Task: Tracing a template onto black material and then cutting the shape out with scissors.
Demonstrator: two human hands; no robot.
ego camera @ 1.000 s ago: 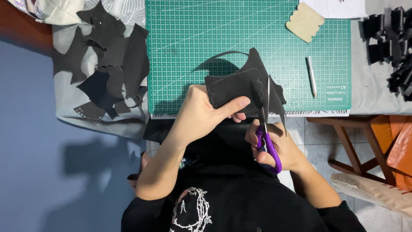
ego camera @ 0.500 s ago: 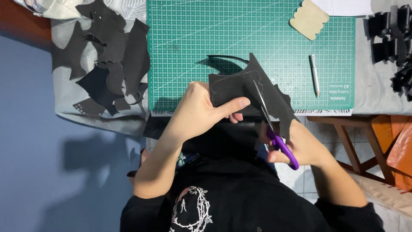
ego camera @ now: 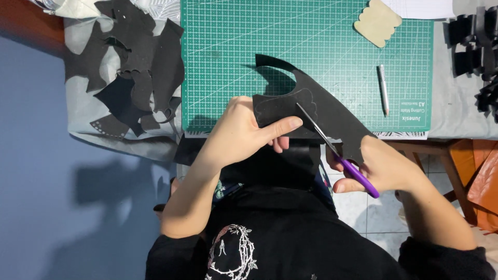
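My left hand (ego camera: pixel 244 129) pinches a black sheet (ego camera: pixel 316 111) with a faint scalloped outline drawn on it, thumb on top, over the near edge of the green cutting mat (ego camera: pixel 311 46). My right hand (ego camera: pixel 381 166) grips purple-handled scissors (ego camera: pixel 337 150). Their blades point up and left and reach into the sheet beside the drawn outline. The sheet's curved upper tip rises over the mat.
A heap of black offcuts (ego camera: pixel 129 78) lies on grey cloth left of the mat. A tan scalloped template (ego camera: pixel 377 22) and a silver pen (ego camera: pixel 383 89) rest on the mat's right side. Black cut pieces (ego camera: pixel 474 52) sit at far right. A wooden stool (ego camera: pixel 446 171) stands lower right.
The sheet has been turned and flattened, its point now aimed up-left. My right hand moved right and the scissors swung from near upright to a slant, blades further into the sheet.
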